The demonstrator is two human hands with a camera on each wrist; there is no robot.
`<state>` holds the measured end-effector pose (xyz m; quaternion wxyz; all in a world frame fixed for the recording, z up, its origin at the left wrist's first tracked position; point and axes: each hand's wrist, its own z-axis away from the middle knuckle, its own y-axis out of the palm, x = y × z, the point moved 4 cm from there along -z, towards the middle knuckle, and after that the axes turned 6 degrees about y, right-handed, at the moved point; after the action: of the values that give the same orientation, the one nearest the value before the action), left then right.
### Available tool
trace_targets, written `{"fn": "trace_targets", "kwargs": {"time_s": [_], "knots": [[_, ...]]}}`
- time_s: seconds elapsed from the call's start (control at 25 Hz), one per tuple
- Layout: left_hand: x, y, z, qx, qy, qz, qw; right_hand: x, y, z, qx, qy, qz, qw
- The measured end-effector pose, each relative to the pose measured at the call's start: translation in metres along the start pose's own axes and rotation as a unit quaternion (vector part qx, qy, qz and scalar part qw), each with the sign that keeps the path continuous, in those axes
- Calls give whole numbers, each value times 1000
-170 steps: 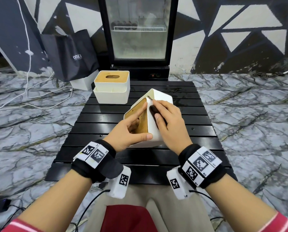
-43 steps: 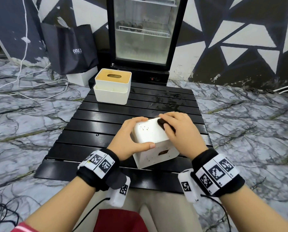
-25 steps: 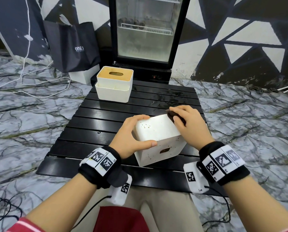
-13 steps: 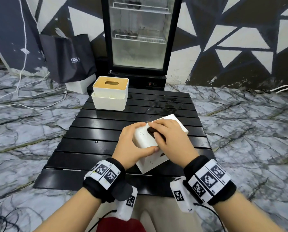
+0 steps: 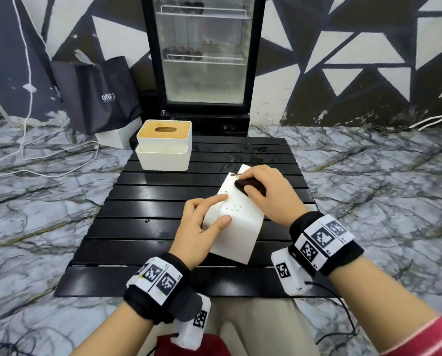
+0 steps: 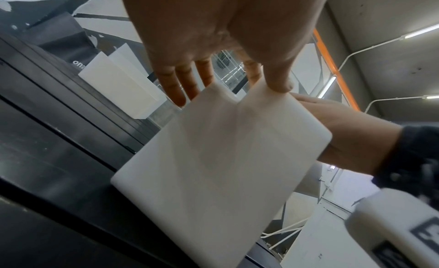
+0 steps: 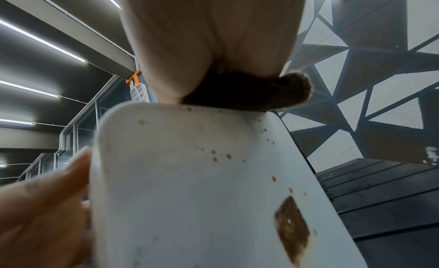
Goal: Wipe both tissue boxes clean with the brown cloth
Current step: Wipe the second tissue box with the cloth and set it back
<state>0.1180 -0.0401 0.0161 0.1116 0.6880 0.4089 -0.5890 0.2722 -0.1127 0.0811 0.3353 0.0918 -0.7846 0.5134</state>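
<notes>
On the black slatted table, a white tissue box stands tilted with small brown specks on its upper face. My left hand grips its near left edge, thumb on the speckled face and fingers on the other side. My right hand presses a bunched brown cloth onto the far end of that face. In the right wrist view the cloth lies on the box's top edge above a large brown stain. A second white box with a wooden lid stands upright at the far left of the table.
A wet patch glistens on the far slats. Behind the table stand a glass-door fridge and a black bag. White cables trail over the marble floor at the left.
My right hand has slid the cloth from the near end of the box's face to its far end. The box has turned a little, and my left index finger now lies straight along its edge.
</notes>
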Motion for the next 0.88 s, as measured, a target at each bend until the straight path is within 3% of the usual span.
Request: {"fn": "trace_targets", "kwargs": {"time_s": [0.28,0.56,0.72,0.88], "knots": [[12,0,-14,98,-2,115,989,16,6,27,7,-76,-19,997],[20,-4,-6,101,-28,138,985,17,0,34,-25,-72,-76,994],[28,-5,-3,101,-32,129,986,25,15,42,-4,-125,4,992],[33,-4,-3,107,-23,125,986,23,17,32,9,-108,32,994]]}}
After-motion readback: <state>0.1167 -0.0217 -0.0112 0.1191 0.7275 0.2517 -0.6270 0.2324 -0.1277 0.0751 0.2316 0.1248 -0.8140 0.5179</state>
